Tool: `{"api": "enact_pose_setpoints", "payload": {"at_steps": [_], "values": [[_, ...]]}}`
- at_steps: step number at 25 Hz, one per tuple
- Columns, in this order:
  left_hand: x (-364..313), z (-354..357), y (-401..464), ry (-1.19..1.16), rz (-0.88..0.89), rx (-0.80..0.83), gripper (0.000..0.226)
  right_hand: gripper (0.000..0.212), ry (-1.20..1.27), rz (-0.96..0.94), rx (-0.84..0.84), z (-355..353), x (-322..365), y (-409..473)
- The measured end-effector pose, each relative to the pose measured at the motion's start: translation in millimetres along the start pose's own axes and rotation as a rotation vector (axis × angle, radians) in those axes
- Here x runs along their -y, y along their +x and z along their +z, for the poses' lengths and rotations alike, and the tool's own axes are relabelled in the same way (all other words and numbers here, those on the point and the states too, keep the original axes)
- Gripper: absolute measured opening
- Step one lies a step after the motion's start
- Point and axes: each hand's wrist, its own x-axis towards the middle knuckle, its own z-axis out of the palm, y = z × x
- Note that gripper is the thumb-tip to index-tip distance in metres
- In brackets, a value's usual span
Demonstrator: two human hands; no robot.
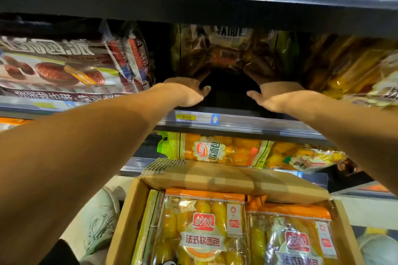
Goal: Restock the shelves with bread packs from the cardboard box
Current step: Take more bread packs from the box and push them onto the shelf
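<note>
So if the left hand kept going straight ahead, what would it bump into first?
Probably the bread pack deep in the shelf. The left hand already reaches up to its lower edge, with its fingers lost in shadow there, so actual contact is hard to judge.

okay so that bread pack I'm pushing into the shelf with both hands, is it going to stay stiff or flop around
The bread pack looks like a crinkly clear plastic bag of soft rolls, so it will probably flex and sag rather than stay stiff. The glossy film may slide easily. It seems light, since the left hand and right hand steady it at its bottom corners.
</note>
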Motion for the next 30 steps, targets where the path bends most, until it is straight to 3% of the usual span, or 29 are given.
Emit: {"api": "enact_pose_setpoints", "payload": {"at_steps": [4, 8, 9, 16, 20, 23, 26, 30], "values": [[-2, 0, 4, -0.003, 0.006, -0.054, 0.06, 0.066, 0.04, -0.053, -0.148, 7, -1, 7], [5, 9, 10, 0.069, 0.146, -0.536, 0.069, 0.078, 0.058, -0.138, -0.399, 7, 1, 11], [9, 8, 19, 0.099, 0.204, -0.586, 0.072, 0.078, 0.053, -0.142, -0.422, 7, 1, 17], [23, 5, 56, 0.183, 0.211, -0.43, 0.085, 0.096, -0.009, -0.15, -0.397, 25, -12, 60], [9, -5, 30, 0.07, 0.155, -0.355, 0.072, 0.085, 0.087, -0.141, -0.332, 12, -8, 37], [0, -6, -13, 0.077, 0.009, -0.179, 0.06, 0.071, 0.123, -0.073, -0.19, -3, -9, -13], [-1, 8, -74, 0.222, 0.139, -0.326, 0.071, 0.074, 0.091, -0.201, -0.271, -5, -2, -86], [10, 29, -148, 0.132, 0.354, -0.423, 0.076, 0.081, 0.226, -0.33, -0.249, 13, -7, -172]]}}
